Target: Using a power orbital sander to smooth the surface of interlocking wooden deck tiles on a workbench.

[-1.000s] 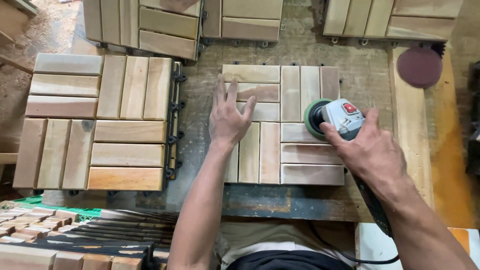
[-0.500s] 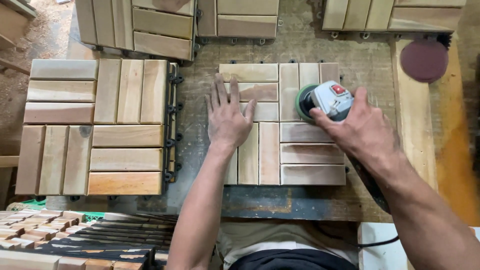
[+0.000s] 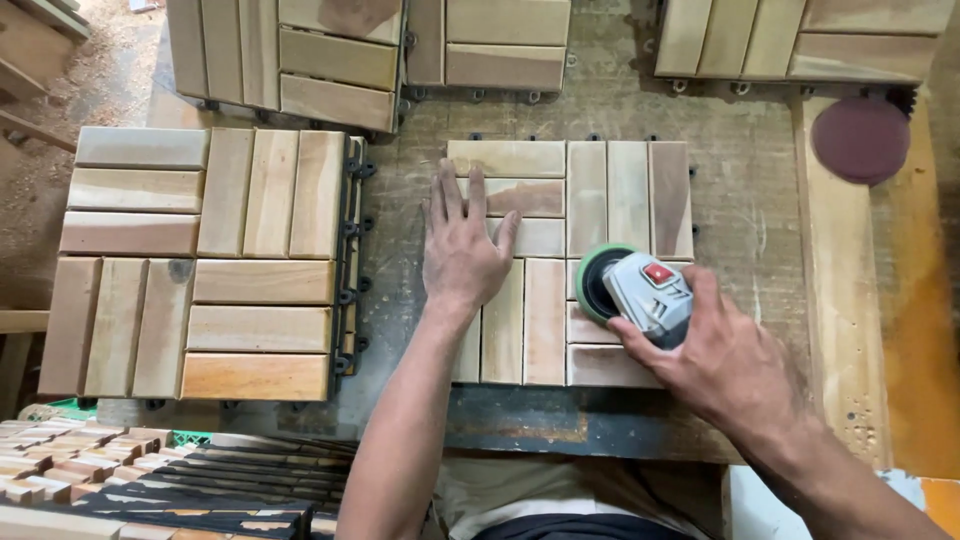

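Wooden slat tile [image 3: 570,262] lies mid-bench, pinned by the flat, open left hand [image 3: 462,250] while the right hand [image 3: 722,362] grips a grey sander [image 3: 632,288] on it; some slats look darker, possibly unsanded.

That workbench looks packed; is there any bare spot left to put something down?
Yes: a bare strip of bench runs between the tile being sanded and the wooden rail at right. A narrower gap lies above that tile. Left is crowded: the stacked tile sits close to the left hand.
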